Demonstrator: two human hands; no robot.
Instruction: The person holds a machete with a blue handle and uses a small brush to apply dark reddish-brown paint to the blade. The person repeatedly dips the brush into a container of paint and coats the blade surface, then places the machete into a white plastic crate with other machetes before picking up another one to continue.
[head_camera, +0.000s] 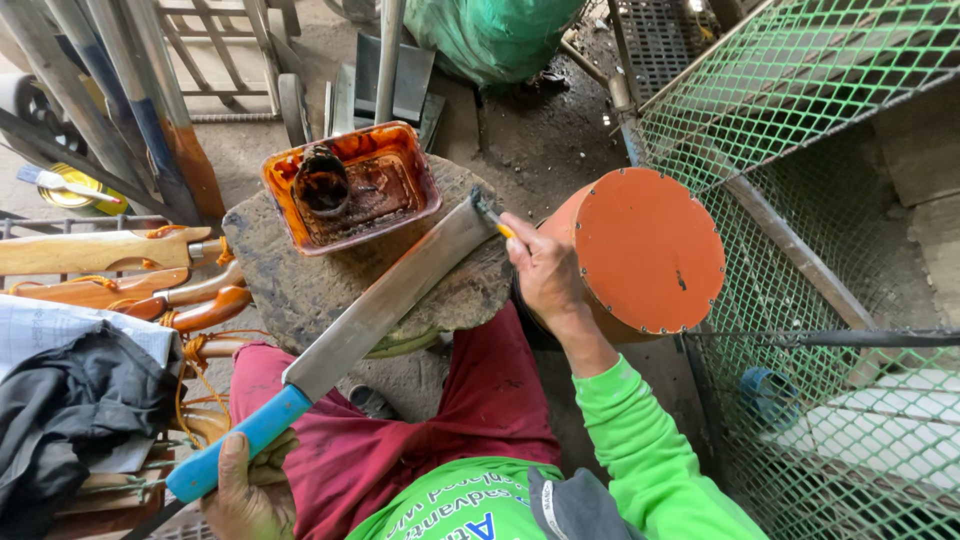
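Head view, read left to right: at about nine o'clock a dark cloth (70, 410) lies over a pile of wooden handles (100, 250) bound with orange cord. At seven o'clock the person's left hand (245, 490) is clenched around the blue handle (235, 440) of a big knife (385, 300), whose long grey blade runs up toward one o'clock and rests flat across a round, worn block (290, 280) in front of the person's red-trousered knees. Beyond the blade, at about eleven o'clock, an orange tray (400, 150) sits on the block, holding dark liquid and a small dark cup (322, 185). Just right of centre the right hand (545, 275) pinches a small brush (490, 215), its bristles touching the blade's far tip. Behind that hand, at two to three o'clock, stands an orange drum (650, 250), and green wire mesh (800, 90) fills the right side. Judging from the blade alone, it looks evenly dull grey along its length with no clear wet patch, so the brushing seems barely begun at the tip, with most of the blade toward the handle left to cover; how much is coated cannot be told for sure.
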